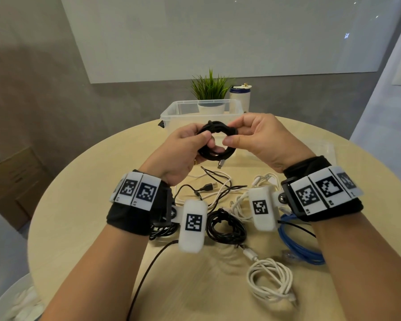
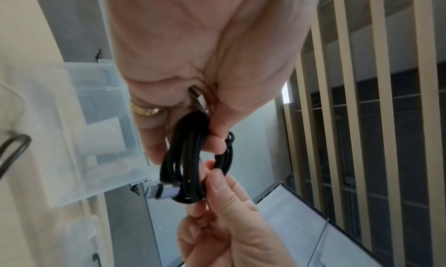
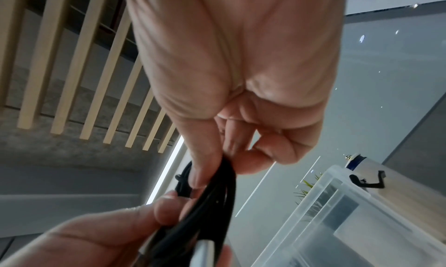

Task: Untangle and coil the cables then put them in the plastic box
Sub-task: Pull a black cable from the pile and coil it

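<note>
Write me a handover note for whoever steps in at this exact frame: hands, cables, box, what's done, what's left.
Left hand and right hand both grip one coiled black cable, held above the table in front of the plastic box; its silver plug hangs loose.
Done: this cable is coiled. The box looks empty, as far as its clear walls show.
On the table: a coiled white cable near the front, a black bundle, a blue cable, and tangled white and black leads.
Left: box this coil, then untangle, coil and box the rest.
</note>
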Demonstrator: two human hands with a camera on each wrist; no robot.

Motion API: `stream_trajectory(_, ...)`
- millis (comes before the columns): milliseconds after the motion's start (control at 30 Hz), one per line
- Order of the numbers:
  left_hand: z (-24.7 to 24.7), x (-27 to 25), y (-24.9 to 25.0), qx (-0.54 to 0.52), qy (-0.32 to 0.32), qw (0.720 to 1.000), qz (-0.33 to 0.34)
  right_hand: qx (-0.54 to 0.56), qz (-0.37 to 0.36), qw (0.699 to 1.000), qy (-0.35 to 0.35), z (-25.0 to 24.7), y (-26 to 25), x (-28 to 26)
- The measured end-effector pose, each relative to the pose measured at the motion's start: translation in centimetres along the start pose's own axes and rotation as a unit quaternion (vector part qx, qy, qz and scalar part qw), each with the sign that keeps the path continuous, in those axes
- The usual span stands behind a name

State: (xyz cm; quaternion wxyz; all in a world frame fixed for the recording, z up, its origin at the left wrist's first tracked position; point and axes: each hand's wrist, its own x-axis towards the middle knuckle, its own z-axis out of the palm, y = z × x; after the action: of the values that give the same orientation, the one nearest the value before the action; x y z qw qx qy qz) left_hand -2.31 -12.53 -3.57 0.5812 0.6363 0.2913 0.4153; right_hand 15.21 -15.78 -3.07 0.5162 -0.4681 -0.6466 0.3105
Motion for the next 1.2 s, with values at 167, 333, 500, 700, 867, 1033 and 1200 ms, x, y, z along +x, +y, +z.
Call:
stream_trajectory(167,-0.5,-0.2,0.0,0.072,-0.044,0.996,-0.029,-0.033,-0.009,0.999,0.026,0.4,0.1,0.2)
stream_trajectory(333,-0.5,0.0,-0.6,0.104,-0.042,0.992,-0.053,-0.065,-0.009,0.998,0.016,0.7,0.2,0.2)
stream_trajectory(500,0.2,0.1,-0.5,0.041,-0.023,0.998,-0.046,-0.047,-0.016,0.998,0.025,0.6,0.2,0.3)
stream_trajectory(700,-0.1,0.0,-0.2,-0.007,-0.024,0.999,-0.041,-0.017,0.025,1.000,-0.003,-0.1,0.1,0.1)
stream_trajectory(867,-0.2,0.2,0.0,0.004,-0.011,0.998,-0.061,-0.017,0.022,0.999,0.046,0.2,0.2,0.4)
stream_trajectory(1033,0.3,0.3,-0.2,0.084,0.004,0.995,-0.054,-0.063,0.036,0.997,0.034,0.1,0.2,0.2)
stream_trajectory(1200,1.0,0.5,-0.4,0.140,0.010,0.988,-0.062,-0.127,0.058,0.990,0.032,-0.2,-0.2,0.4)
